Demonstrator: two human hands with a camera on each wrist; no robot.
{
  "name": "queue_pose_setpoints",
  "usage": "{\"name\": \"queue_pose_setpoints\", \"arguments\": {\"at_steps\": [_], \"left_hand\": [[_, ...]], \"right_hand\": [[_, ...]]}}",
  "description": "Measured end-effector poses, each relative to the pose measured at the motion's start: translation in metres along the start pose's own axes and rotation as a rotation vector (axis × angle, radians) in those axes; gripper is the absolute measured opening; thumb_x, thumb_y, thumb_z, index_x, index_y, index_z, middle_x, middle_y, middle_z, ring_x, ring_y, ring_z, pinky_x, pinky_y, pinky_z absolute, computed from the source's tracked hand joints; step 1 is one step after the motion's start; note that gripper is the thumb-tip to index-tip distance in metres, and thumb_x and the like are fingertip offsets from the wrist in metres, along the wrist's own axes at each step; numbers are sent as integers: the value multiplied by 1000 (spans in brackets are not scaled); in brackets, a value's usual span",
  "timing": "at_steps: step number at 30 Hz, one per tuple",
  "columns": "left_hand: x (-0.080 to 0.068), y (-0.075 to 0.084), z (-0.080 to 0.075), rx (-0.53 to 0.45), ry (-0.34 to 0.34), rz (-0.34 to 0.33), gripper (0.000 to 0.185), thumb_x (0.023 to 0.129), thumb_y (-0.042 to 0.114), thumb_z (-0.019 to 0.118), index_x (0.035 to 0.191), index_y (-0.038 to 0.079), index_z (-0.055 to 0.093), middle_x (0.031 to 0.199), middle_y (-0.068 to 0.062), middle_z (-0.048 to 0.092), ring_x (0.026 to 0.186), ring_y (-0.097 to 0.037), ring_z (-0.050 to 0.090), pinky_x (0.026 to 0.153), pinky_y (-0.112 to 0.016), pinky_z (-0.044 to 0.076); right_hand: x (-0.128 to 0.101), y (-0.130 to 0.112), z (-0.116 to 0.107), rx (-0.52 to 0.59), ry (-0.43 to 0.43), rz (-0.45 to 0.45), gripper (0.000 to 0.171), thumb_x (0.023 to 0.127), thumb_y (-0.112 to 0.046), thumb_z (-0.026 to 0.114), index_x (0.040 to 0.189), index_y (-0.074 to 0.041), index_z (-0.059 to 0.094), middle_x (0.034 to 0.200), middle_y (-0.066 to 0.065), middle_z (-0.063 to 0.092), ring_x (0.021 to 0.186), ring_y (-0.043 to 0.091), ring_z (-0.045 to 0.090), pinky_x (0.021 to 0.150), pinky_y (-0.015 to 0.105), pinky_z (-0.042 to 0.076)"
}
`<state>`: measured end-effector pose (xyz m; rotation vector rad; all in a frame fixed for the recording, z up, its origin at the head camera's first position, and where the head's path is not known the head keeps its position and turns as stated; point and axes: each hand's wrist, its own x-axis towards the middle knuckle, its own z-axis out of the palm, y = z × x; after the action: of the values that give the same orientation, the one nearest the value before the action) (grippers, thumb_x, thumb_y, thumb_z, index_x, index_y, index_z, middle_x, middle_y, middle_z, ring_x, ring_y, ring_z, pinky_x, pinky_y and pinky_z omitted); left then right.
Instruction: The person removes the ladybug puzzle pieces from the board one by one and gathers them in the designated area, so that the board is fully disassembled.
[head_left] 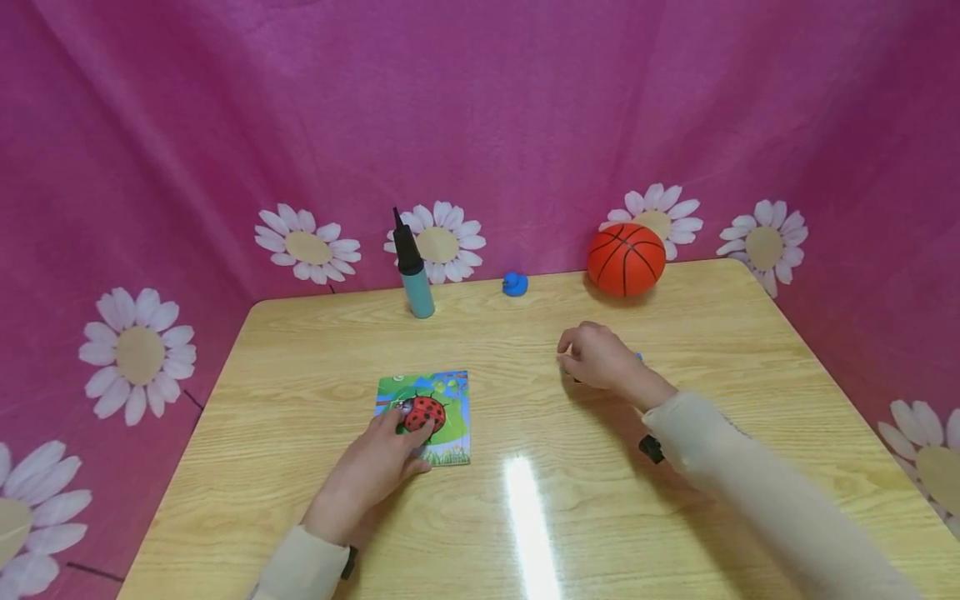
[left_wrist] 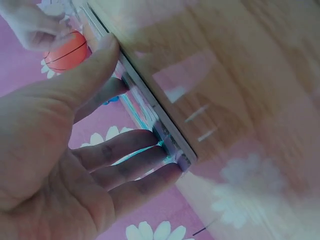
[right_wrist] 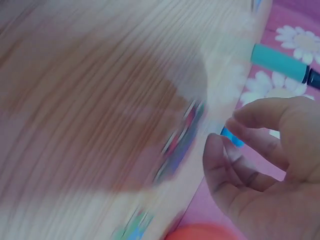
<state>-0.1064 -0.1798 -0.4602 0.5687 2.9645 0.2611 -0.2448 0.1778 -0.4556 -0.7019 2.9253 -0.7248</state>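
Puzzle [head_left: 442, 400] mid-table, edges well apart

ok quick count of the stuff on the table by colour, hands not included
orange: 1, the basketball
blue: 1, the small duck
teal and black: 1, the air pump
many-coloured: 1, the ladybird puzzle under the left hand
total: 4, leaving out a small blue bit half hidden at the right hand
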Motion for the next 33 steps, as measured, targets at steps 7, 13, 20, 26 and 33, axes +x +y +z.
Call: {"name": "queue_pose_setpoints", "arguments": {"at_steps": [7, 13, 20, 26, 33], "left_hand": [[-2, 1, -2, 42, 21, 1, 50, 91, 40, 79, 137, 21, 72, 140, -30, 59, 127, -46, 61, 100, -56, 58], [-2, 1, -3, 62, 6, -6, 50, 91, 41, 78, 138, 24, 71, 144, -30, 59, 130, -50, 61, 106, -60, 54], [-3, 0, -3, 100, 65, 47, 45, 91, 40, 79, 132, 23, 75, 136, -30, 64, 120, -49, 66, 93, -60, 60], [-3, -1, -2, 118, 120, 105, 40, 89, 39, 81, 125, 23, 78, 131, -27, 68, 117, -44, 69, 82, -55, 63], [-1, -1, 0, 156, 157, 173, 38, 87, 38, 82, 121, 21, 79, 125, -18, 71, 112, -33, 68, 89, -50, 62]], "right_hand": [[18, -47, 22, 71, 10, -161, 11, 92, -7, 71, 97, -2, 78, 84, 8, 68, 79, 17, 57, 73, 34, 51], [31, -86, 51, 87, -56, -293, 18, 96, -10, 69, 108, -1, 78, 100, 10, 73, 93, 21, 64, 88, 38, 58], [37, -127, 76, 150, -82, -376, 26, 98, -12, 70, 119, 3, 75, 112, 16, 71, 101, 25, 66, 93, 39, 57], [42, -148, 89, 202, -193, -318, 35, 98, -13, 70, 129, 3, 70, 116, 16, 68, 100, 23, 63, 90, 34, 55], [52, -160, 102, 184, -221, -290, 29, 99, -16, 69, 122, 1, 74, 112, 12, 66, 100, 18, 54, 84, 27, 46]]}}
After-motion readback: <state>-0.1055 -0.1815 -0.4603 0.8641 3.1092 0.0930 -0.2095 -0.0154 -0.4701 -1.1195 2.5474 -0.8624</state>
